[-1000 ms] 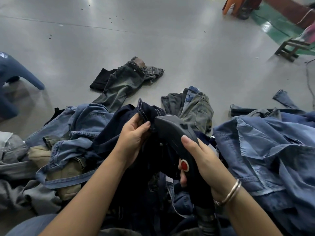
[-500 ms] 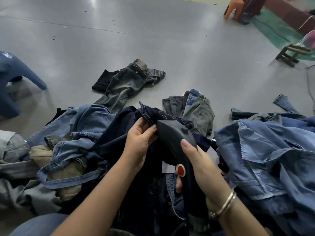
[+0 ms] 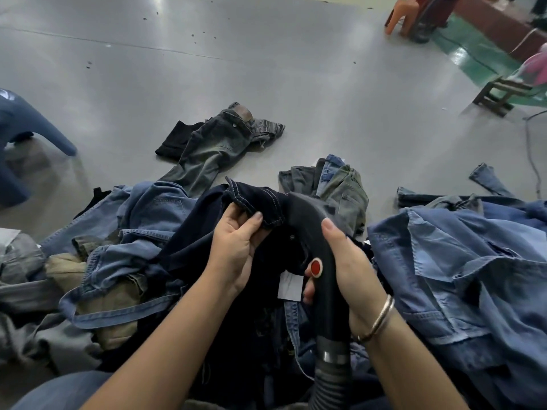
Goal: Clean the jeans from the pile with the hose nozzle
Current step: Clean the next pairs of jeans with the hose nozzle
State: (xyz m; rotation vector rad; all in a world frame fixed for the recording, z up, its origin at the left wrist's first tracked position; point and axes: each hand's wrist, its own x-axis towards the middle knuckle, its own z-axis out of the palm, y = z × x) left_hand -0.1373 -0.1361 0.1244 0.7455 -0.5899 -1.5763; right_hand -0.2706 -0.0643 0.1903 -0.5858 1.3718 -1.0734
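Risk, as judged: the thin stitched edge of the dark navy jeans (image 3: pixel 207 232) could be drawn into the mouth of the hose nozzle (image 3: pixel 307 220), or slip from the pinch, since only a small fold is held. Loose denim of the pile (image 3: pixel 461 261) crowds close on the right and could also catch. Left hand (image 3: pixel 236 247) pinches the jeans' hem between thumb and curled fingers, lifting it. Right hand (image 3: pixel 343 261) wraps the nozzle's black handle, thumb along the top, red button (image 3: pixel 316 267) exposed at its inner side. Nozzle tip sits touching the held fold, just right of the left hand; jeans lie atop the pile, on the floor (image 3: pixel 266 69).
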